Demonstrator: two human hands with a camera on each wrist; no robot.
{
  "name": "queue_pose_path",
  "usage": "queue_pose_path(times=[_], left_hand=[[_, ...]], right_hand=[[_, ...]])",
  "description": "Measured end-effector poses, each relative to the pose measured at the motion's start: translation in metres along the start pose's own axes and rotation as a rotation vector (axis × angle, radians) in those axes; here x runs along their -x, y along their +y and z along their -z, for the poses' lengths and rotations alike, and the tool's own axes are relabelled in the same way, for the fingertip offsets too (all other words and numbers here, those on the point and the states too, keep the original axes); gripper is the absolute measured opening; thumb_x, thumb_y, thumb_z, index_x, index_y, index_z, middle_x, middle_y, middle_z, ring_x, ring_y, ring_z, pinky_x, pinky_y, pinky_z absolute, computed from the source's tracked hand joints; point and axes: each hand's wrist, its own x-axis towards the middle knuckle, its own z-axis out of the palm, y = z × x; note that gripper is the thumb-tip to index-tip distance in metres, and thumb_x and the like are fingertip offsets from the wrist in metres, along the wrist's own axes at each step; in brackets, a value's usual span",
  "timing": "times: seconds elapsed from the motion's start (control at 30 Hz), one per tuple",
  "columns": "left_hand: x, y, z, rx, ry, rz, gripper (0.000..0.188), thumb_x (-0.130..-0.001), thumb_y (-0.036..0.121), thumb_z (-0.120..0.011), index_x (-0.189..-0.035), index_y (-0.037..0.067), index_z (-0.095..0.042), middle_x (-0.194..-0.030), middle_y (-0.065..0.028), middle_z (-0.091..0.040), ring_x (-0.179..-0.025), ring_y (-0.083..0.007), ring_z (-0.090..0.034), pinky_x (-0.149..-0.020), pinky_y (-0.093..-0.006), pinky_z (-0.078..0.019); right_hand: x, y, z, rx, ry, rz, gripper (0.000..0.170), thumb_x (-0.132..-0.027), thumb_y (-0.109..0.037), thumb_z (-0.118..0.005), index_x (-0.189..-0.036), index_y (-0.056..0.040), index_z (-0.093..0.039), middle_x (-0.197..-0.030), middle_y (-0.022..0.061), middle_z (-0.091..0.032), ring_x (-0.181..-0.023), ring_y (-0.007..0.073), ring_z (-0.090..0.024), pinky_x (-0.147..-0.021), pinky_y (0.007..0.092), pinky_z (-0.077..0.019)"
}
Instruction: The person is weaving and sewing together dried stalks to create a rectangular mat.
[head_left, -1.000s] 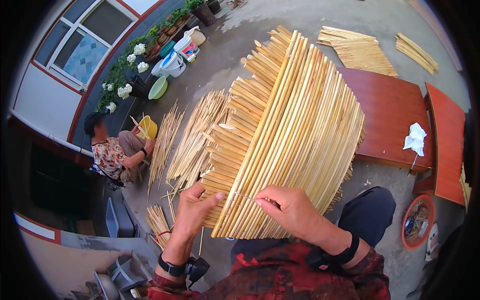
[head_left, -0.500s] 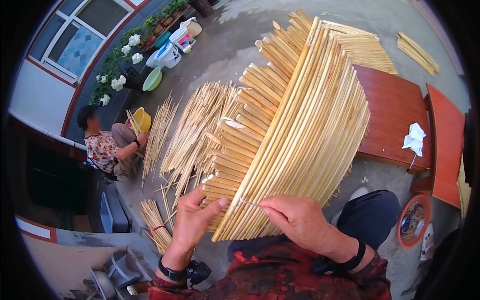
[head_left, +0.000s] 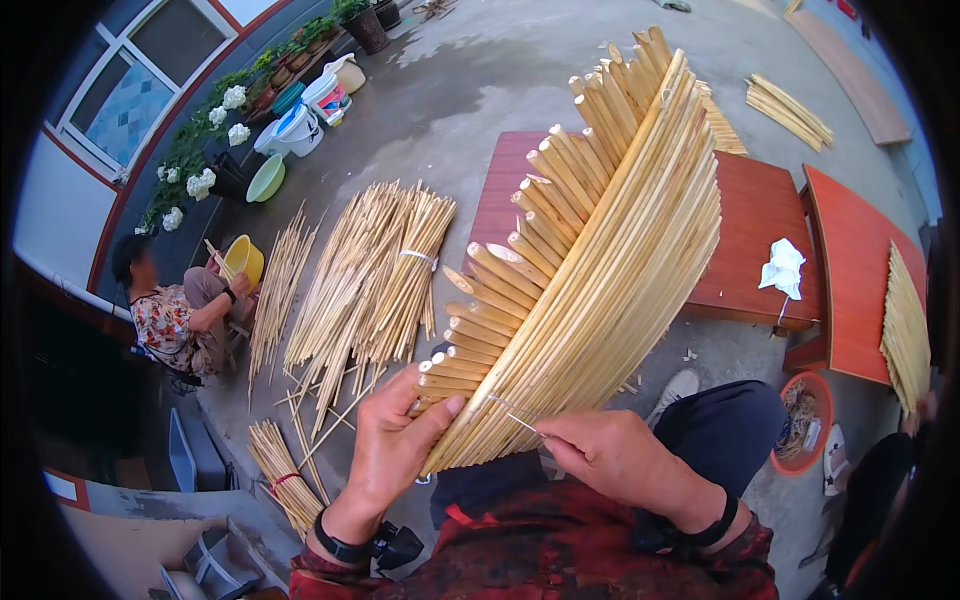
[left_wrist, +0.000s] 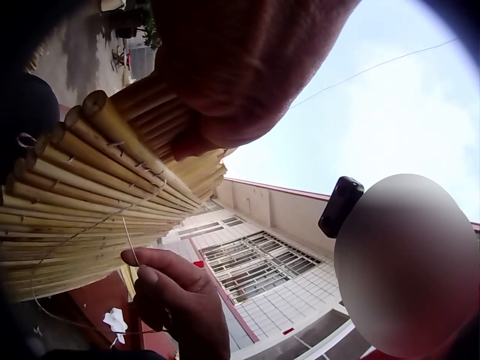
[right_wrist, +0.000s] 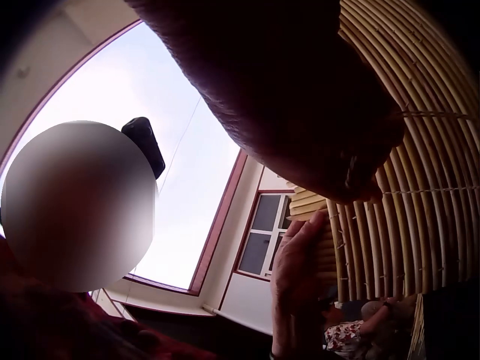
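Note:
A mat of pale stalks (head_left: 600, 290) stands tilted before the person, its rows stitched with thread, as the right wrist view shows. At its lower left edge the left hand (head_left: 392, 440) grips the stalks, thumb on the near face and fingers behind. The right hand (head_left: 625, 455) pinches a thin metal needle (head_left: 524, 424) close to the mat's face, right of the left thumb. In the left wrist view the needle (left_wrist: 130, 238) points up from the right hand (left_wrist: 180, 296), and a thread (left_wrist: 82, 226) loops across the stalks.
Loose stalks (head_left: 350, 270) and a tied bundle (head_left: 285, 478) lie on the ground at left, near a seated person (head_left: 185, 320) with a yellow bucket (head_left: 244, 262). Behind the mat is a red table (head_left: 755, 240); an orange basin (head_left: 803, 425) sits at right.
The head view has shifted, and the mat leans further to the right. The right hand has moved a little right and down, the needle now slanting down to it. The left hand keeps its grip.

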Motion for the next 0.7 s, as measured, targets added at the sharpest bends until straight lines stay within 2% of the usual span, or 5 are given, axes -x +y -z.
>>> queue_pose_path(times=[0.13,0.2,0.3,0.5,0.7], left_hand=[[0.0,-0.006,-0.002,-0.016,0.001,-0.059,0.023,-0.08,-0.001,-0.057,-0.104,-0.003,-0.057,-0.091,-0.0058,-0.059,-0.085,-0.0091,-0.054,-0.074,-0.0217,-0.0427],[0.002,-0.007,-0.003,0.022,0.005,-0.05,0.024,-0.08,-0.001,-0.058,-0.104,-0.003,-0.057,-0.091,-0.0059,-0.059,-0.085,-0.0093,-0.054,-0.075,-0.0217,-0.0427],[0.003,-0.005,-0.003,-0.008,0.003,-0.039,0.025,-0.08,-0.001,-0.058,-0.105,-0.003,-0.057,-0.091,-0.0058,-0.059,-0.086,-0.0093,-0.055,-0.075,-0.0218,-0.0427],[0.007,-0.006,-0.006,0.015,0.009,-0.045,0.025,-0.08,-0.001,-0.057,-0.105,-0.003,-0.057,-0.092,-0.0065,-0.059,-0.085,-0.01,-0.055,-0.075,-0.0224,-0.0429],[0.008,-0.007,-0.006,-0.029,-0.004,-0.068,0.025,-0.08,-0.002,-0.057,-0.105,-0.003,-0.056,-0.092,-0.0075,-0.059,-0.086,-0.0105,-0.055,-0.075,-0.0226,-0.0427]], right_hand=[[0.005,-0.003,0.008,0.111,0.039,-0.119,0.02,-0.078,-0.006,-0.057,-0.097,-0.0025,-0.059,-0.079,0.0153,-0.061,-0.071,0.0286,-0.061,-0.062,0.0321,-0.0487],[-0.002,-0.011,0.009,-0.123,0.254,-0.11,0.021,-0.079,-0.006,-0.057,-0.099,-0.0019,-0.058,-0.079,0.015,-0.062,-0.07,0.0276,-0.061,-0.061,0.0315,-0.0486],[-0.008,-0.014,-0.002,-0.237,0.208,-0.059,0.021,-0.08,-0.007,-0.055,-0.1,-0.0008,-0.057,-0.086,0.0181,-0.061,-0.076,0.0317,-0.06,-0.065,0.0348,-0.0493],[-0.005,-0.018,-0.005,-0.356,0.16,-0.2,0.021,-0.081,-0.008,-0.054,-0.101,-0.0004,-0.058,-0.084,0.0189,-0.061,-0.078,0.0304,-0.062,-0.066,0.0331,-0.0492],[-0.003,-0.017,-0.006,-0.335,0.155,-0.166,0.021,-0.082,-0.009,-0.054,-0.1,0.0002,-0.058,-0.081,0.0194,-0.061,-0.075,0.0299,-0.062,-0.065,0.0321,-0.0492]])
